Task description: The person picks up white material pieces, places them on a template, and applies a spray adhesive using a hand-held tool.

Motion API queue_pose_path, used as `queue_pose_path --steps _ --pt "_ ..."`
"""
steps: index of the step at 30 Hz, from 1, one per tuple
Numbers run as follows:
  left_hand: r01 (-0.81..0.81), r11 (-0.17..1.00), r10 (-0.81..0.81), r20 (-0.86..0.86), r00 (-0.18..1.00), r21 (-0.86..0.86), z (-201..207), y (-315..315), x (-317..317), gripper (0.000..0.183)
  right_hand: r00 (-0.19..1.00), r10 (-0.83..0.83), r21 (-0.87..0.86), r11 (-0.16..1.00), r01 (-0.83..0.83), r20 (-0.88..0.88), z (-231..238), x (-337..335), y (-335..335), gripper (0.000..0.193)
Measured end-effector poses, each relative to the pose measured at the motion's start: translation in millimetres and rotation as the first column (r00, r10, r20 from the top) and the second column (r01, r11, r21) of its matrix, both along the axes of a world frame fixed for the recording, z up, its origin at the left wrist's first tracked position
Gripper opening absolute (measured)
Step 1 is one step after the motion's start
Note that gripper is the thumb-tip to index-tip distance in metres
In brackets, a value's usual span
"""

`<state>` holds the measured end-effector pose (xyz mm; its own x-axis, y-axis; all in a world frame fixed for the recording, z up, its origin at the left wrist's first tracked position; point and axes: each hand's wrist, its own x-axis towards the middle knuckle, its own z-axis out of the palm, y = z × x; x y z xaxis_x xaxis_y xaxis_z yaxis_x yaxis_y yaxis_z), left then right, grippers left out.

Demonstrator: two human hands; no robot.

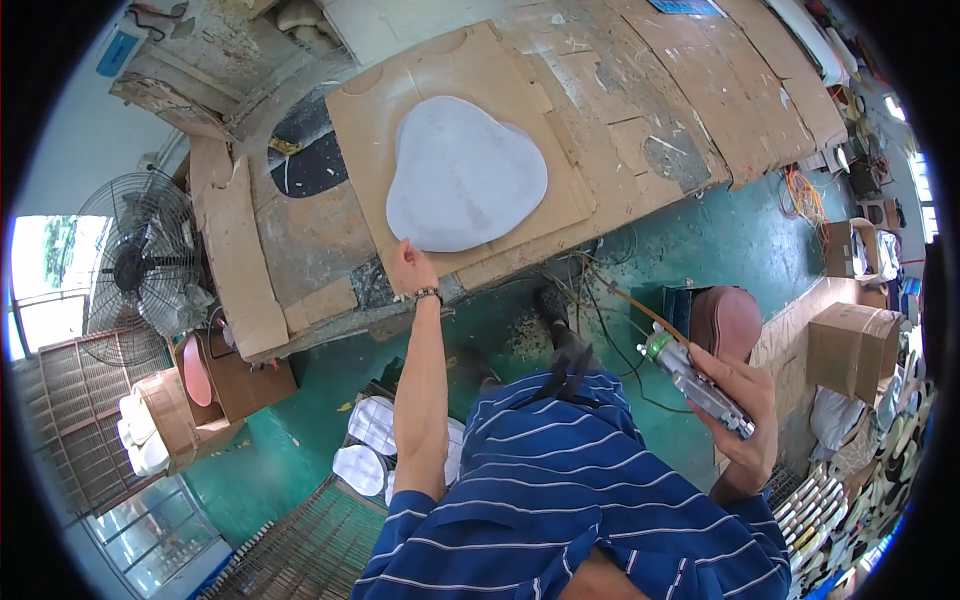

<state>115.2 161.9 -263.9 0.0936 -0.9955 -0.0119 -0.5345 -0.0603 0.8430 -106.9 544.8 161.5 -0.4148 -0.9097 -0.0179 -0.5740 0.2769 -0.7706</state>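
A pale grey, three-lobed flat pad (465, 180) lies on a sheet of brown cardboard (365, 115) on the workbench. The edge of another layer shows beneath it. My left hand (412, 270) is at the pad's near left corner, fingers pinched together at its rim; the exact grip is partly hidden. Off to the right, away from the bench, my right hand (740, 400) is wrapped round a metal spray gun (695, 382) with a green part near its front.
A worn bench (660, 120) covered in cardboard runs across the top. On the left stands a wire-caged fan (135, 265). White pads (360, 468) are stacked by my left side. Hoses (630, 340) cross the green floor, and cartons (855, 345) stand at right.
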Motion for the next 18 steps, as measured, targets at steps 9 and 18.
queue_pose_path --steps 9,18 --pt "-0.463 0.885 0.466 -0.118 0.877 0.057 -19.7 -36.8 6.0 0.027 0.987 0.019 0.018 1.0 -0.022 0.16 -22.8 2.8 -6.2 0.07" --pt "0.008 0.999 -0.026 0.369 0.929 0.052 12.0 -17.4 -0.7 0.038 0.985 0.023 0.024 0.999 -0.027 0.172 -26.6 -5.8 -11.5 0.065"
